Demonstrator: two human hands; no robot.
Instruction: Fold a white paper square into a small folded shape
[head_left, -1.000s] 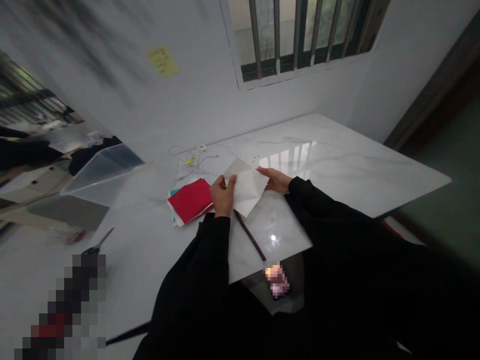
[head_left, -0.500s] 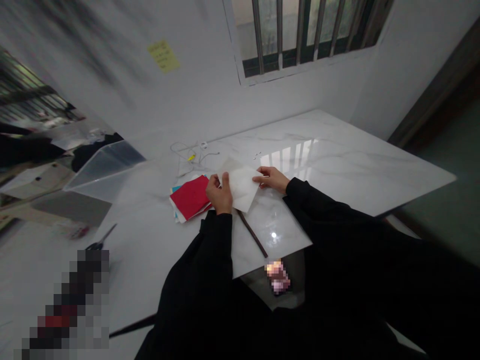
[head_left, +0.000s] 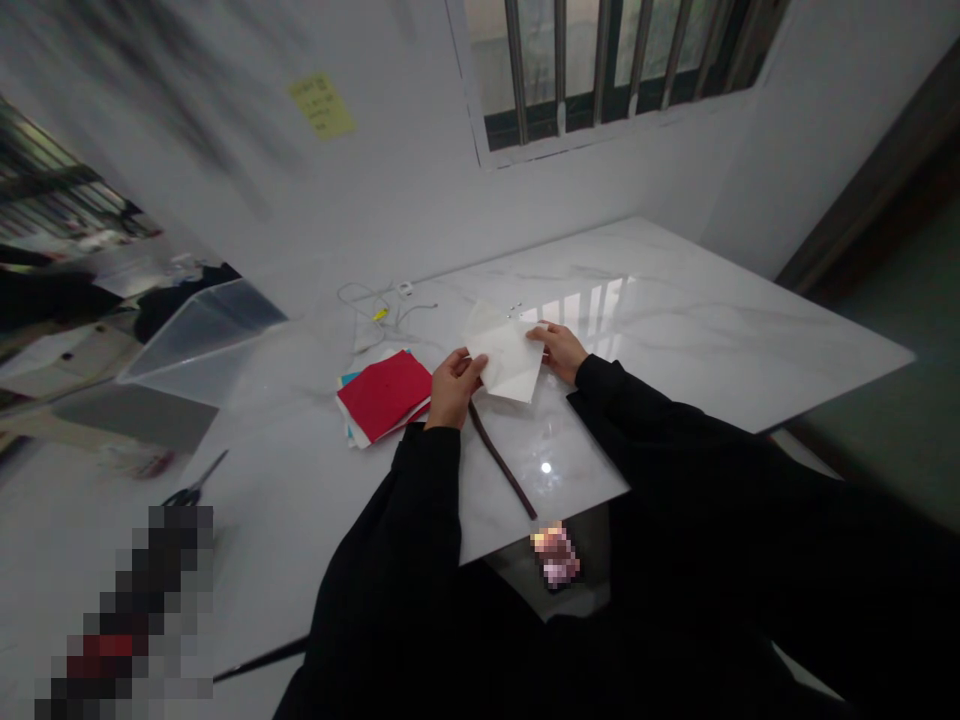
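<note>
A creased white sheet of paper (head_left: 511, 362) is held up over the table between my two hands. My left hand (head_left: 454, 385) pinches its left edge between thumb and fingers. At the upper right edge, my right hand (head_left: 559, 348) grips the paper with its fingers closed. Just left of my left hand lies a stack of coloured sheets with a red sheet (head_left: 385, 394) on top, blue and white ones showing beneath. A thin dark brown strip (head_left: 501, 465) runs from below the paper to the table's front edge.
On the white marbled table (head_left: 697, 330) a thin cable (head_left: 405, 308) lies near the wall, and several tiny bits (head_left: 514, 311) behind the paper. Scissors (head_left: 196, 484) rest at the left. A clear plastic bin (head_left: 217, 330) stands at the far left. A yellow note (head_left: 322, 104) is on the wall.
Both hands have shifted slightly right with the white paper, which has turned and tilted. More of the dark strip's upper end shows now.
</note>
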